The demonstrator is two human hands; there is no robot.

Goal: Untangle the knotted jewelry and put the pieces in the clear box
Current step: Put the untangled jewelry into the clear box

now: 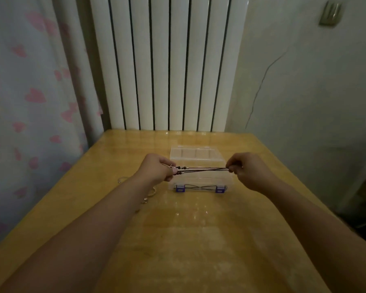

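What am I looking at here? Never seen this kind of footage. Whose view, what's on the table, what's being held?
There is one picture, taken by a wide-angle camera on a person's head, looking forward and down. No machine: just two bare arms reaching over a wooden table. The left hand and right hand each pinch one end of a dark cord, pulled taut between them above a clear box. Small beads sit on the cord near the left hand. The box has purple clasps in front, and another cord seems to lie inside. A few metal rings rest on the table to the left. A radiator stands behind.
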